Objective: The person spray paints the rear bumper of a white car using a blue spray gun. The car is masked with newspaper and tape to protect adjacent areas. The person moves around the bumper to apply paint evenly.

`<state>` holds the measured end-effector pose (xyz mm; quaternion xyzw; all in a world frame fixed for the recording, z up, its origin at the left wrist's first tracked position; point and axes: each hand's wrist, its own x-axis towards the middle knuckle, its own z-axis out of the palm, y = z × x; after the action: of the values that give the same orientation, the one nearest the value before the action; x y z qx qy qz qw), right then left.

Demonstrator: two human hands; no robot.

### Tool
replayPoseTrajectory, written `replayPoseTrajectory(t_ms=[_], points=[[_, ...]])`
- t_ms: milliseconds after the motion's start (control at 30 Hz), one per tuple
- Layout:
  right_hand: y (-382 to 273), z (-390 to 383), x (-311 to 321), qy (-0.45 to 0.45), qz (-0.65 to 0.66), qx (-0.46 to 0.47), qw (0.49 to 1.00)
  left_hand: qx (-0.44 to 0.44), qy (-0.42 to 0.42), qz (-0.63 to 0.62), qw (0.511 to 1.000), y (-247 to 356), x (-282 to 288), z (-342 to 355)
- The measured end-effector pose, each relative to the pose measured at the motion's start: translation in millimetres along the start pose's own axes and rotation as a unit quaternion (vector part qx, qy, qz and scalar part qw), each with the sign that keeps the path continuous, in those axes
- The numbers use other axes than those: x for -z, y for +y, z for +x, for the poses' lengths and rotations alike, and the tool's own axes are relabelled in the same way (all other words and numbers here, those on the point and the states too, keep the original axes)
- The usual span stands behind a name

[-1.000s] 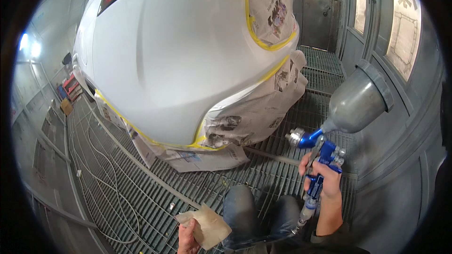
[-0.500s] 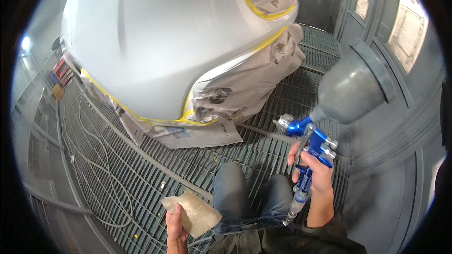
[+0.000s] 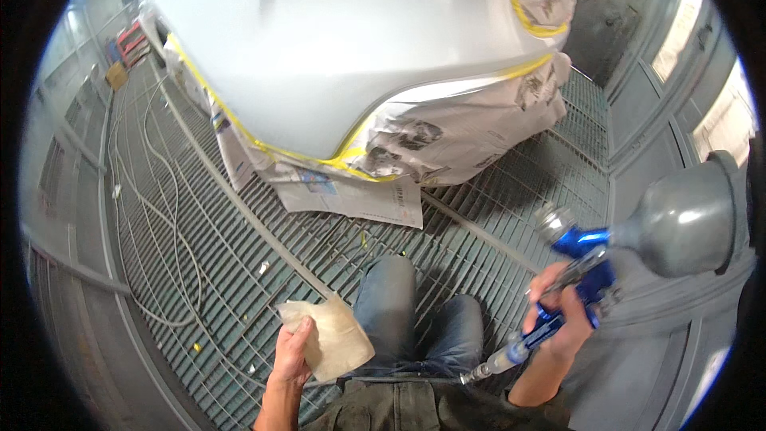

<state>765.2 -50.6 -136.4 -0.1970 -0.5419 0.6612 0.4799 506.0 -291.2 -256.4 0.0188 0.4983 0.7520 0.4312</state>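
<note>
My right hand is wrapped round the handle of a blue spray gun at the right. The gun is tilted over, its grey paint cup pointing right and its silver nozzle toward the far left. My left hand pinches a folded tan cloth in front of my knees, thumb on top. Ahead stands a pale grey car body, apart from both hands. Yellow tape runs along its lower edge, holding printed masking paper over the parts below.
A metal grating floor lies under me, with a thin hose looped across its left side. Small scraps are scattered on it. Grey walls with bright windows rise at the right. A red object and a brown box stand far left.
The spray gun in my right hand has shifted right and tipped further over, its cup now lower. The car appears farther right and higher in view. My left hand still holds the cloth.
</note>
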Motion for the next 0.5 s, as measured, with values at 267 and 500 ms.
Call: replayPoseTrajectory(t_ms=[267,500], points=[[38.8,-19.7,-8.0,0.076,-0.057,-0.035,0.995,0.038,-0.008,-0.036,0.999,-14.4,18.5,-5.8],[56.9,-36.3,-18.4,0.062,-0.029,-0.043,0.997,0.048,-0.013,-0.181,0.982,-47.6,32.7,3.8]])
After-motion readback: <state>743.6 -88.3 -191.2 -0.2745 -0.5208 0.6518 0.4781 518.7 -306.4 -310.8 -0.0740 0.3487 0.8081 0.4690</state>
